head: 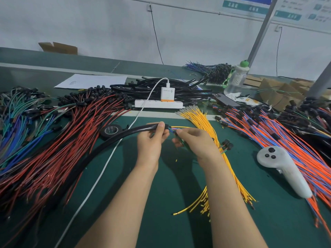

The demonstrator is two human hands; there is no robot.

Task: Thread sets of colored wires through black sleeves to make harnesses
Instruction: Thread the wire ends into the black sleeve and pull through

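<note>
My left hand (152, 140) grips the open end of a long black sleeve (111, 140) that curves away to the lower left over the green table. My right hand (193, 140) pinches a small set of colored wires (173, 130) right at the sleeve's mouth; their tips meet the opening. Black connectors (227, 144) of that set hang out to the right of my right wrist. Piles of wires lie around: red ones (62, 140) on the left, yellow ones (202, 122) in the middle, orange and blue ones (279, 140) on the right.
A heap of black sleeves (189, 90) lies behind a white power strip (157, 104) with a charger (167, 93) and white cable (107, 163). A roll of black tape (111, 130), a white controller (284, 169), a bottle (236, 77), a phone (225, 101) and cardboard boxes (279, 92) also stand about.
</note>
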